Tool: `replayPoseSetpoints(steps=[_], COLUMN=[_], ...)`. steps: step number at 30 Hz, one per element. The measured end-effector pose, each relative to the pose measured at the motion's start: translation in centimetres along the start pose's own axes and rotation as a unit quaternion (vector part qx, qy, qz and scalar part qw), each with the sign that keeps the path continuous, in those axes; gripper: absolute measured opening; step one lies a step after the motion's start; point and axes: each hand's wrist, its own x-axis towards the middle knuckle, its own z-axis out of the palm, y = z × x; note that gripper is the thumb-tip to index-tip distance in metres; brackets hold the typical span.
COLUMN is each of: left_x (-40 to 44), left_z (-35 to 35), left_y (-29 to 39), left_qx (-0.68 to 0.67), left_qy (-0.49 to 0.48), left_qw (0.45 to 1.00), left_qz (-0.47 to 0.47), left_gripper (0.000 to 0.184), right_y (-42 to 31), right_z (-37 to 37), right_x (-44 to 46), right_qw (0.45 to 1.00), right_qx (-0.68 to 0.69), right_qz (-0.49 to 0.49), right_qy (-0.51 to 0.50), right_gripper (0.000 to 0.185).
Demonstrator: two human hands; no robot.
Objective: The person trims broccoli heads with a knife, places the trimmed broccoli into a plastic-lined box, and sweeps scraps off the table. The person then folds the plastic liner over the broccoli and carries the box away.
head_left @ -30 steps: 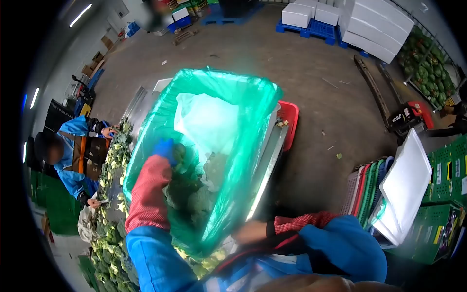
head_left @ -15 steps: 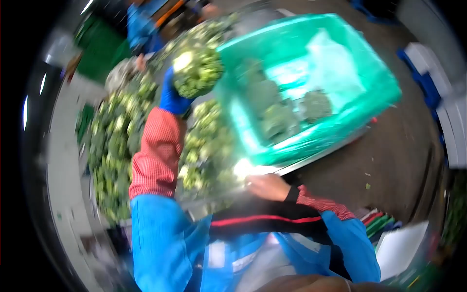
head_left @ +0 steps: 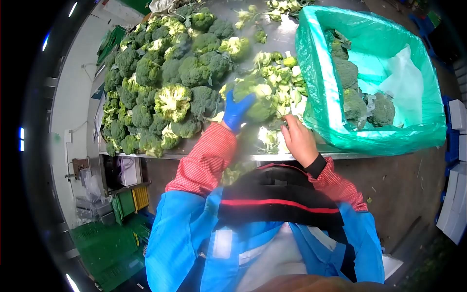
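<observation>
My left hand [head_left: 237, 111], in a blue glove, grips a broccoli head [head_left: 259, 100] over the metal table; the head is blurred by motion. Close by on the right is my bare right hand [head_left: 299, 140], its fingers closed. A thin dark sliver shows at its fingertips, too small to name. Cut stalks and leafy trimmings [head_left: 283, 80] lie beneath and beyond both hands. To the left, broccoli heads [head_left: 192, 71] are heaped, one with its pale cut underside [head_left: 172, 102] facing up.
A crate lined with green plastic [head_left: 323, 104] stands at the right, with several broccoli heads [head_left: 346, 73] along its left side and a whitish sheet [head_left: 404, 82] inside. The metal table edge [head_left: 272, 157] runs before my body. Green crates [head_left: 104, 253] are at lower left.
My left hand has brought the broccoli head down from beside the lined crate to near my right hand. The view has turned, showing more of the heap.
</observation>
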Motion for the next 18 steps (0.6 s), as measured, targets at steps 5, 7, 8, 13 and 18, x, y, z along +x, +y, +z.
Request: replayPoseSetpoints(steps=[5,7,8,13,18], left_x=[-0.5,-0.8,-0.6,-0.9,-0.4], left_z=[1.8,2.7,3.0,4.7,6.2], left_y=[-0.4,-0.1,-0.2,0.7,-0.5], left_qx=[0.027,0.023,0.012,0.055,0.082], left_qy=[0.061,0.064,0.076,0.087,0.054], left_qw=[0.997,0.997,0.995,0.994,0.993], left_qz=[0.031,0.048,0.059,0.034,0.07], left_gripper=[0.089,0.09,0.087,0.092,0.095], right_y=[-0.7,-0.9,-0.9,-1.3,-0.7], right_z=[-0.1,-0.2,-0.2,-0.9,-1.5], right_x=[1.0,1.2,1.3,1.4,1.3], right_qw=[0.997,0.998,0.998,0.991,0.994], right_qx=[-0.078,-0.058,-0.048,-0.107,0.032], right_qz=[-0.022,-0.028,-0.031,0.056,0.092], right_qy=[-0.009,0.0,0.006,-0.051,0.043], right_gripper=[0.018,0.016,0.015,0.012,0.01])
